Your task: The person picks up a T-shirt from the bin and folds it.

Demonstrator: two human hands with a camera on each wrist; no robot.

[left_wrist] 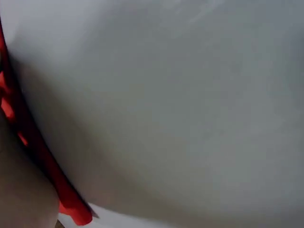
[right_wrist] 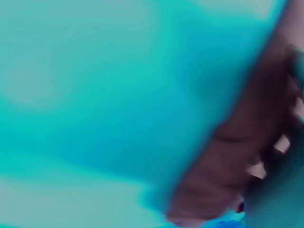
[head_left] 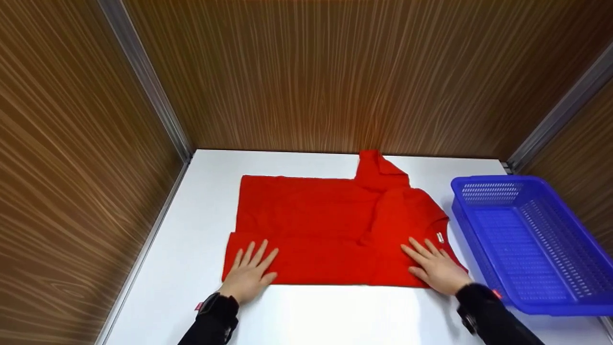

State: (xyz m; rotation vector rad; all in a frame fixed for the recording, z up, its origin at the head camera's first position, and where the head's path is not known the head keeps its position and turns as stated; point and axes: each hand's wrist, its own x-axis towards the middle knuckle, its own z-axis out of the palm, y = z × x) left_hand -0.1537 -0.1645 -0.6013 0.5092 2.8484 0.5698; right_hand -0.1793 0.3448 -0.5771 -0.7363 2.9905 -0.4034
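Note:
A red short-sleeved shirt (head_left: 311, 211) lies on the white table, its near side folded over in a long flap along the front edge. The collar, with a small white label (head_left: 440, 237), points right, and one sleeve (head_left: 380, 170) sticks out toward the back wall. My left hand (head_left: 246, 278) rests with fingers spread on the near left corner of the folded cloth. Near the collar, my right hand (head_left: 437, 268) lies with spread fingers on the shirt's near right part. In the left wrist view the red hem (left_wrist: 52, 166) runs beside the hand.
A blue plastic basket (head_left: 531, 254) with perforated walls stands at the right, close beside the shirt's collar. Wood-grain panels (head_left: 306, 76) enclose the back and both sides. The white table (head_left: 191, 239) shows around the shirt.

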